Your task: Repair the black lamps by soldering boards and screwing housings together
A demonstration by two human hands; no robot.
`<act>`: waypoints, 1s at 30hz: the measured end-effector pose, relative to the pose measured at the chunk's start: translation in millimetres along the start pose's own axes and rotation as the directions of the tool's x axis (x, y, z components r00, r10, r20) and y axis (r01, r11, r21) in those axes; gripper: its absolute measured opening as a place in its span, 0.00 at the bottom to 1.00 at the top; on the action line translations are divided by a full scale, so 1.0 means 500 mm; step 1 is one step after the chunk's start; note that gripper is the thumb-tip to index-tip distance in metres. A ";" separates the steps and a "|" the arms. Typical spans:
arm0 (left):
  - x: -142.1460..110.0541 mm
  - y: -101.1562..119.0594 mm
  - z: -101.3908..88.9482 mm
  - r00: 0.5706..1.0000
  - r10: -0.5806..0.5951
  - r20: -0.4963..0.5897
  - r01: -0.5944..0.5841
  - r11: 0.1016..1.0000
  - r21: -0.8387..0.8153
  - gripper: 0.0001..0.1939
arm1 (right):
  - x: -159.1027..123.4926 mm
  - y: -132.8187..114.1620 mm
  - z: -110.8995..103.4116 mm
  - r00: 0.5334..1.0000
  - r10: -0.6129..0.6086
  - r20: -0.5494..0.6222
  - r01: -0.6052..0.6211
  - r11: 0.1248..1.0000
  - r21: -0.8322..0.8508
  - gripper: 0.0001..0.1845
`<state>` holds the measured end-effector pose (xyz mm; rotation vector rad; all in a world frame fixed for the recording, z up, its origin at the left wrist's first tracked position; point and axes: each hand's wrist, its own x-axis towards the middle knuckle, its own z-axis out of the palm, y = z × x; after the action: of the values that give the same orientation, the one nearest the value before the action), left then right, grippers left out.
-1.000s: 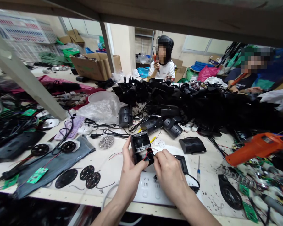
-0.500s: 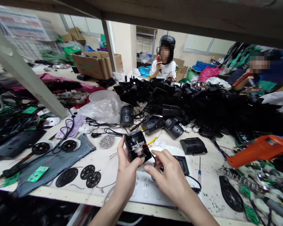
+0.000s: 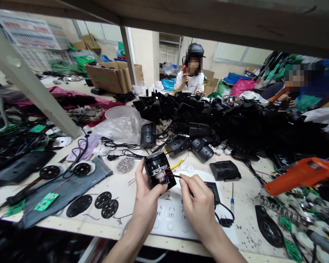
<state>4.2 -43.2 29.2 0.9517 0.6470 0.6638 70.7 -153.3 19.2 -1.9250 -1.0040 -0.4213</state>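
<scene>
My left hand (image 3: pixel 146 190) grips an open black plastic housing (image 3: pixel 155 160), tilted toward me, with red and blue wires and a clear part showing inside. At the housing's right side, my right hand (image 3: pixel 197 195) pinches a black cable (image 3: pixel 178 176) between thumb and fingers. That cable leads to the housing; its plug (image 3: pixel 226 221) lies on the bench to the right of my right hand. Beneath my hands is a white power strip (image 3: pixel 170 215). A black rectangular frame (image 3: pixel 212 190) lies partly hidden behind my right hand.
An orange electric screwdriver (image 3: pixel 298 175) lies at right, near a blue-handled screwdriver (image 3: pixel 232 201). A dish of screws (image 3: pixel 125 165) stands left of the housing. Several black discs (image 3: pixel 109 208) lie at front left. Dark parts are heaped behind; two people sit across the bench.
My right hand has closed from loosely spread fingers into a pinch on the black cable, pulling it straighter beside the housing. My left hand keeps its hold.
</scene>
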 end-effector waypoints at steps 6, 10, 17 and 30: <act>-0.008 0.000 0.002 1.000 0.003 0.026 -0.003 1.000 0.004 0.48 | -0.002 0.003 0.004 0.998 -0.063 0.016 0.064 0.997 -0.038 0.10; -0.009 0.003 0.002 1.000 -0.008 0.022 0.008 1.000 0.014 0.48 | 0.000 0.002 0.004 0.994 -0.106 0.036 0.109 0.991 -0.075 0.10; -0.011 0.005 -0.001 0.999 -0.053 0.012 0.053 0.998 -0.034 0.49 | 0.009 0.002 -0.001 0.966 -0.107 0.236 0.129 0.989 -0.079 0.15; -0.009 -0.016 0.003 0.999 -0.008 0.032 0.008 1.000 -0.009 0.47 | 0.000 0.024 0.022 0.921 -0.227 0.316 0.307 0.922 -0.235 0.19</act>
<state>4.1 -50.4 23.7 0.9489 0.6188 0.6424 78.9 -147.4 6.3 -2.1483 -1.4769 -0.4728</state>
